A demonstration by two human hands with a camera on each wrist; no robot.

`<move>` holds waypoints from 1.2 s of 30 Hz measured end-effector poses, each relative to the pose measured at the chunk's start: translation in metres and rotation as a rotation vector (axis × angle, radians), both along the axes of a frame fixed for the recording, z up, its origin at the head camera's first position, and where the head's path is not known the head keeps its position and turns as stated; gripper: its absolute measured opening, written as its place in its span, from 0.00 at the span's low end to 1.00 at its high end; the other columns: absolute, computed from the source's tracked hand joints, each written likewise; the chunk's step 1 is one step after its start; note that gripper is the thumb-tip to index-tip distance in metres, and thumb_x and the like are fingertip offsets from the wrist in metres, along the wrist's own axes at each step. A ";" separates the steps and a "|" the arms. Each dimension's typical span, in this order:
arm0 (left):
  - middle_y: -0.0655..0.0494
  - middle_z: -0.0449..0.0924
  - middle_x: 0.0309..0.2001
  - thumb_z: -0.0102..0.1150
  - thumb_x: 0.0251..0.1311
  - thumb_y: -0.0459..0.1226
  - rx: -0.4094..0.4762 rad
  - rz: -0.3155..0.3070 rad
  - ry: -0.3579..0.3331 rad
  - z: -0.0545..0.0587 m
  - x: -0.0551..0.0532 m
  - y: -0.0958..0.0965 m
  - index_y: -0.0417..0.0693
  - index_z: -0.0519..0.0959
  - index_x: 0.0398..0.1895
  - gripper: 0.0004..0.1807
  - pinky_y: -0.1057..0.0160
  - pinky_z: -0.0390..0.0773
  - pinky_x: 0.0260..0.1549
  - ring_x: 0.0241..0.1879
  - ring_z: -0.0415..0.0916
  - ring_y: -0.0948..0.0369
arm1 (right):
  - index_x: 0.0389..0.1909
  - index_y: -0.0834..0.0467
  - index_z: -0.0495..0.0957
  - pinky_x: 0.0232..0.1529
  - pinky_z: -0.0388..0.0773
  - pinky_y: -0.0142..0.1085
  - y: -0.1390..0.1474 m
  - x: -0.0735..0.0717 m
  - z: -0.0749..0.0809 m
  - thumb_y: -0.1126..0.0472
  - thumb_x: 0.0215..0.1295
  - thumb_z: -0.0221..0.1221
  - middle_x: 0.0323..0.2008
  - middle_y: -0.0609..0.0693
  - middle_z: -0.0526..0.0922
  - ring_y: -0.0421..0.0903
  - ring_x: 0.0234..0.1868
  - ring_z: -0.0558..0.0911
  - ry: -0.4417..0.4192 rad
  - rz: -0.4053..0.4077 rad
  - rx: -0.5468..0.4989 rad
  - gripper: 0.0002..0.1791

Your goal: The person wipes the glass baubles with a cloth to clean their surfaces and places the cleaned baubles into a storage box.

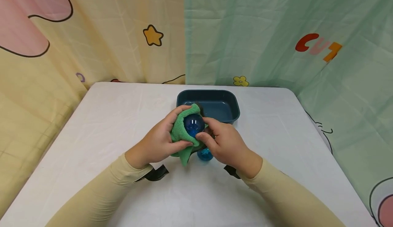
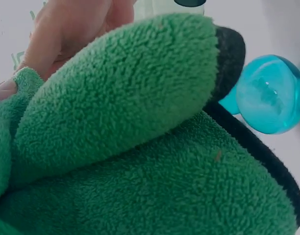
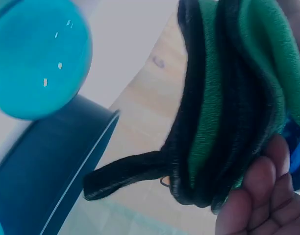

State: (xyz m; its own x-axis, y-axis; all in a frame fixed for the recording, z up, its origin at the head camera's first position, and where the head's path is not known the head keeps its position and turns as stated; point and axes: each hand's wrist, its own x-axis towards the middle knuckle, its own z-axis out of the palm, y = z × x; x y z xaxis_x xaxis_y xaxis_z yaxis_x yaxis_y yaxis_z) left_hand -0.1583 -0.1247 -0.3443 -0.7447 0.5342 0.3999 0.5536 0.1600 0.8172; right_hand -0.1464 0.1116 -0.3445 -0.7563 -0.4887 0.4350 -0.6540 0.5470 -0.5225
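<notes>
My left hand (image 1: 155, 143) grips a fluffy green cloth (image 1: 178, 131) with dark edging, cupped around a deep blue see-through ball (image 1: 194, 124). On the ball's right side, the thumb and fingers of my right hand (image 1: 230, 143) hold it. The ball's lower and back parts are hidden in the cloth. Seen by the right wrist camera, the folded cloth (image 3: 206, 127) has a dark loop hanging off, and fingertips (image 3: 260, 176) lie along its dark edge. Below the hands, a lighter turquoise ball (image 1: 205, 154) sits on the table, also visible beside the cloth (image 2: 130, 93) in the left wrist view.
A dark blue rectangular bin (image 1: 234, 112) stands just beyond the hands, its near left part behind them. The white-covered table (image 1: 122, 118) reaches back to patterned yellow and green curtains (image 1: 245, 32). Black straps (image 1: 158, 173) are at both wrists.
</notes>
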 end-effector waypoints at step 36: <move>0.46 0.71 0.72 0.73 0.60 0.27 -0.008 0.010 0.024 0.001 0.000 -0.002 0.46 0.58 0.80 0.47 0.66 0.79 0.58 0.60 0.77 0.53 | 0.71 0.67 0.67 0.37 0.84 0.35 -0.002 -0.001 -0.002 0.66 0.70 0.67 0.38 0.52 0.87 0.44 0.35 0.84 0.113 0.047 0.015 0.32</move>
State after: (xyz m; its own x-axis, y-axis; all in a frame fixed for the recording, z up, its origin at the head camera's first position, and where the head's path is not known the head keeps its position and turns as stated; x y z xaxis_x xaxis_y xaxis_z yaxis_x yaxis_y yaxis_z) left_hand -0.1581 -0.1264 -0.3432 -0.7402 0.5299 0.4139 0.5716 0.1718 0.8023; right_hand -0.1472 0.1100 -0.3464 -0.6792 -0.5297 0.5081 -0.7332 0.5218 -0.4361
